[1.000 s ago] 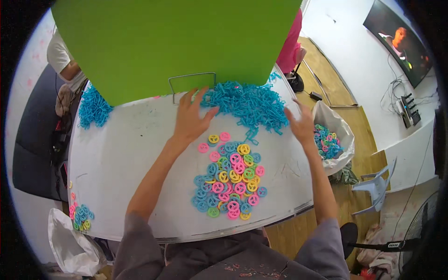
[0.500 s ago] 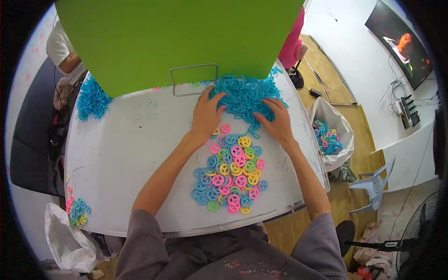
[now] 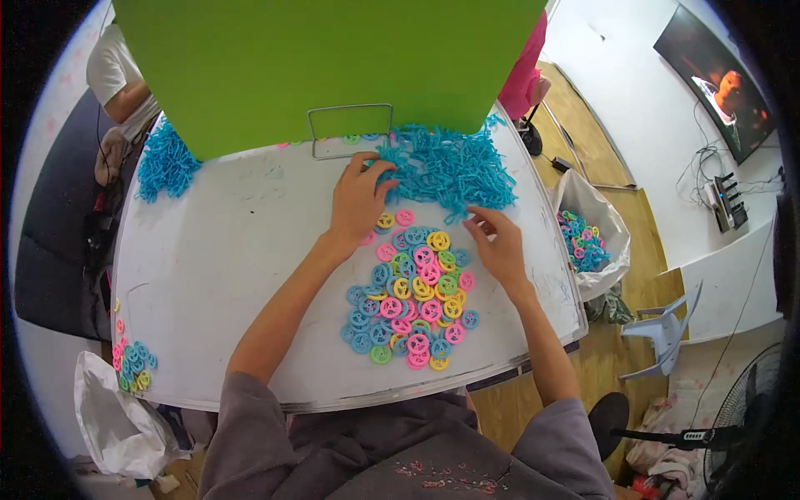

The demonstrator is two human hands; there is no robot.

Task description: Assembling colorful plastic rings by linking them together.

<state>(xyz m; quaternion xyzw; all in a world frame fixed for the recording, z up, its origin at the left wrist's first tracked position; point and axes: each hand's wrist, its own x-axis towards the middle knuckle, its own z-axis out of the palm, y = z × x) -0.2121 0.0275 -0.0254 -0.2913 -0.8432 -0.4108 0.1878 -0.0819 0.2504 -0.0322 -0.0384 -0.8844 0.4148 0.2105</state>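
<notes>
A heap of small blue plastic strips [image 3: 454, 167] lies at the far side of the white table, against a green panel. At its left edge is my left hand [image 3: 360, 200], fingers bent and apart, the tips touching the outer strips. My right hand [image 3: 500, 247] is at the heap's near edge. Its thumb and forefinger come together beside a few strips that stick out; whether one is between them is too small to tell. Just nearer to me spreads a pile of small plastic wheels [image 3: 419, 304] in pink, blue, yellow and green.
The green panel [image 3: 325, 67] stands upright across the far side, with a bent metal wire frame [image 3: 350, 107] before it. More blue strips [image 3: 167, 164] and wheels [image 3: 133, 364] lie at the left. White sacks [image 3: 612, 279] flank the table. Another person's arm [image 3: 127, 100] shows at far left.
My right hand has drawn back from the heap's right side toward me, its fingers closing together. My left hand has shifted slightly toward the left, still at the heap's edge.
</notes>
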